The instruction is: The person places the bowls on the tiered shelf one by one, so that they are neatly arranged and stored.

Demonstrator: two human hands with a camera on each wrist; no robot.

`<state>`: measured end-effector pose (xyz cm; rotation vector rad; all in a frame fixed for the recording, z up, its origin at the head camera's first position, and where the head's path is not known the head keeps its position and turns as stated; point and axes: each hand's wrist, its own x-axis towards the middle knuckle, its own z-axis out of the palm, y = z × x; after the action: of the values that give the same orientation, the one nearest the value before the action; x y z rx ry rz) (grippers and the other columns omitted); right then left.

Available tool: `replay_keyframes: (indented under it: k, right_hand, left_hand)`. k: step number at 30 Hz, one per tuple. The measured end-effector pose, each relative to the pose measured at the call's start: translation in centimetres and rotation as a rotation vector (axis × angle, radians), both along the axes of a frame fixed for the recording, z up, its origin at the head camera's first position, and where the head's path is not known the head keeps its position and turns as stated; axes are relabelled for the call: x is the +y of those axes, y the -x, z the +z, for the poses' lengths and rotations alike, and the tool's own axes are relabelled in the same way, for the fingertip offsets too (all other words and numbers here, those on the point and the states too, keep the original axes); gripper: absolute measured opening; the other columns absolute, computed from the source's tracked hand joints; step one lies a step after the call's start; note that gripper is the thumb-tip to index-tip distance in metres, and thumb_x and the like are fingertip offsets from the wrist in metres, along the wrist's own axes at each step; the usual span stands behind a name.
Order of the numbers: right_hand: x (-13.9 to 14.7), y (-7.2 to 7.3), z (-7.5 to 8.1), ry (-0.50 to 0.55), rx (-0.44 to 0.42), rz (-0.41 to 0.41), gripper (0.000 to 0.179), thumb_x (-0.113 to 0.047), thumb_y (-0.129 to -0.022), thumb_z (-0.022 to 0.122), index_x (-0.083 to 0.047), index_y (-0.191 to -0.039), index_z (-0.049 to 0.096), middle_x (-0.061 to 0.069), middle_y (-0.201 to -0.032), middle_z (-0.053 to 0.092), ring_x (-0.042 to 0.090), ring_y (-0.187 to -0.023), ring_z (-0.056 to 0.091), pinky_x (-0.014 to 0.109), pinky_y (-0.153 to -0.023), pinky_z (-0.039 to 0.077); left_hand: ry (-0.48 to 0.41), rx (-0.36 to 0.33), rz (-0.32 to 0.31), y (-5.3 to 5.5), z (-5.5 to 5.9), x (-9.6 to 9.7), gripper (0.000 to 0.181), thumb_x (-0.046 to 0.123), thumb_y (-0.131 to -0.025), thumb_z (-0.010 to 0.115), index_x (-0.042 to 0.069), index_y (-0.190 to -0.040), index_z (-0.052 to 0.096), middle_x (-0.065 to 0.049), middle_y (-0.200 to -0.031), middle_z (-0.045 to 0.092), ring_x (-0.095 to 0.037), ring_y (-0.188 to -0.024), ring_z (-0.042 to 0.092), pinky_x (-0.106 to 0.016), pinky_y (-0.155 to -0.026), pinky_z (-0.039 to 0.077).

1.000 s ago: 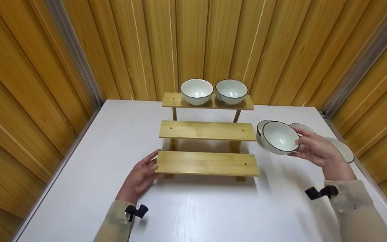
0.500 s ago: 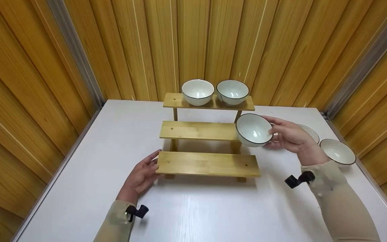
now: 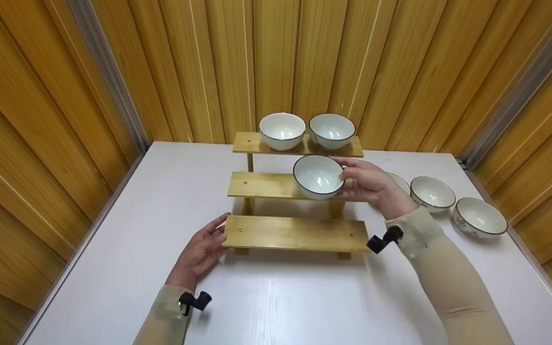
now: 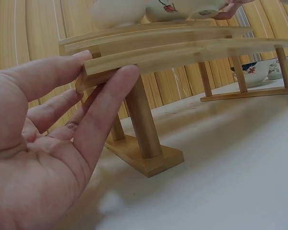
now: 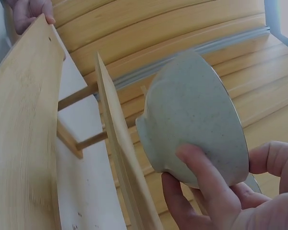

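Note:
My right hand (image 3: 364, 181) grips a white bowl (image 3: 318, 176) with a dark rim, thumb at the rim and fingers under its side. The bowl is over the middle tier of a three-step bamboo shelf (image 3: 295, 232). In the right wrist view, the bowl's foot (image 5: 146, 139) shows close over the board. At the shelf's left end, my left hand (image 3: 202, 250) pinches the end of the lowest board (image 4: 182, 55) between thumb and fingers. Two similar bowls stand side by side on the top tier, a left one (image 3: 281, 130) and a right one (image 3: 331, 130).
On the white table (image 3: 257, 302), right of the shelf, stand more bowls: a middle one (image 3: 432, 192), an outer one (image 3: 481, 218) and one partly hidden (image 3: 399, 182) behind my right hand. Wood-panelled walls (image 3: 276, 57) enclose the table at back and sides.
My right hand has carried the bowl leftward from above the table's right side to over the middle tier. The left hand has stayed at the lowest board's end.

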<state>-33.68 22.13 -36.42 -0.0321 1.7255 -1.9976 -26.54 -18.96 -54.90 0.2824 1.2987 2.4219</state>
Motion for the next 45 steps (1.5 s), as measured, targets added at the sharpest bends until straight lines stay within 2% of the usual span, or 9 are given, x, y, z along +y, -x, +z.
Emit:
replay_keyframes:
  k: [6,10,13,16,23,34,45]
  right_hand:
    - [-2.8,1.2,-0.2,0.006,0.009,-0.018,0.069,0.008,-0.098,0.04,-0.011,-0.163,0.028,0.018,-0.157,0.033,0.022,-0.104,0.067,0.038,-0.078,0.064]
    - [-4.5,1.8,-0.4,-0.018,0.002,-0.044,0.07,0.007,-0.096,0.043,-0.013,-0.162,0.032,0.019,-0.159,0.034,0.032,-0.121,0.059,0.049,-0.095,0.059]
    - [-5.6,2.0,-0.6,-0.022,-0.006,-0.066,0.07,0.007,-0.095,0.043,-0.014,-0.162,0.033,0.021,-0.16,0.033,0.04,-0.133,0.05,0.059,-0.109,0.046]
    - [-6.4,2.2,-0.7,-0.012,-0.019,-0.089,0.071,0.007,-0.094,0.043,-0.014,-0.162,0.033,0.022,-0.162,0.031,0.045,-0.14,0.044,0.064,-0.115,0.038]
    - [-7.7,2.6,-1.0,0.006,-0.029,-0.088,0.073,0.009,-0.092,0.043,-0.012,-0.161,0.033,0.022,-0.163,0.029,0.048,-0.143,0.04,0.065,-0.115,0.037]
    - [-8.3,2.8,-1.4,-0.004,-0.026,-0.06,0.075,0.008,-0.092,0.041,-0.012,-0.163,0.029,0.025,-0.161,0.032,0.044,-0.142,0.042,0.064,-0.116,0.037]
    - [-8.1,2.7,-1.3,0.024,-0.073,-0.024,0.071,0.004,-0.097,0.041,-0.015,-0.164,0.027,0.024,-0.163,0.033,0.04,-0.147,0.039,0.062,-0.12,0.034]
  left_hand:
    - [0.013,0.005,-0.008,0.0,0.1,0.0,0.062,-0.004,-0.105,0.045,0.01,-0.163,0.027,-0.005,-0.141,0.054,-0.018,-0.119,0.065,-0.03,-0.092,0.059]
    - [0.003,-0.002,-0.013,-0.1,0.2,-0.1,0.064,-0.005,-0.106,0.044,0.009,-0.164,0.022,-0.005,-0.139,0.055,-0.017,-0.118,0.066,-0.03,-0.091,0.059]
    - [-0.006,-0.005,-0.018,-0.1,0.3,-0.1,0.065,-0.005,-0.106,0.043,0.007,-0.165,0.017,-0.005,-0.138,0.055,-0.017,-0.116,0.066,-0.03,-0.089,0.06]
    - [-0.003,-0.004,-0.015,0.0,0.3,0.0,0.066,-0.004,-0.106,0.044,0.007,-0.165,0.016,-0.004,-0.139,0.055,-0.017,-0.117,0.066,-0.03,-0.089,0.06]
    - [0.029,-0.025,0.011,0.0,0.2,0.0,0.066,-0.004,-0.104,0.047,0.009,-0.164,0.022,-0.004,-0.14,0.055,-0.018,-0.119,0.065,-0.03,-0.089,0.06]
    - [0.004,-0.018,0.002,0.1,0.1,0.1,0.063,-0.007,-0.104,0.044,0.009,-0.163,0.026,-0.004,-0.141,0.056,-0.018,-0.12,0.064,-0.032,-0.093,0.058]
    - [0.014,-0.03,0.015,0.0,0.2,0.2,0.067,-0.007,-0.104,0.047,0.007,-0.164,0.021,-0.007,-0.141,0.054,-0.02,-0.124,0.064,-0.033,-0.1,0.057]
